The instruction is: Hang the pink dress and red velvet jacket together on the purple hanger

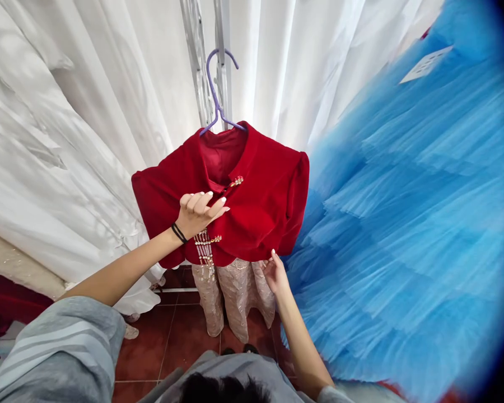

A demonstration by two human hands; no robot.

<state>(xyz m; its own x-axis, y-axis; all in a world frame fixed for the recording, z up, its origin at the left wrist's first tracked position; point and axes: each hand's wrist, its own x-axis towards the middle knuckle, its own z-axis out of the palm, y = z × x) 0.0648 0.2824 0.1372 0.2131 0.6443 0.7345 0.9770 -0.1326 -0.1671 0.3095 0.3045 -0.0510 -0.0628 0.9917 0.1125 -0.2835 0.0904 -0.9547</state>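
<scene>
A red velvet jacket [264, 207] hangs from a purple hanger [215, 92] in the middle of the head view. Its collar is open at the top, and beaded clasps [237, 181] and a hanging bead tassel [204, 252] decorate the front. My left hand [199, 212], with a black band at the wrist, is over the jacket's front with loosely bent, parted fingers and nothing visible in them. At the lower right hem is my right hand [274, 273], thumb raised and fingers apart. Whether its fingertips touch the hem I cannot tell.
A pale pink patterned skirt [234, 296] hangs below the jacket. White fabric [109, 106] covers the back and left, around a metal rack post [223, 78]. Blue layered tulle [411, 224] fills the right, with a white tag [426, 64]. The floor [185, 341] has red tiles.
</scene>
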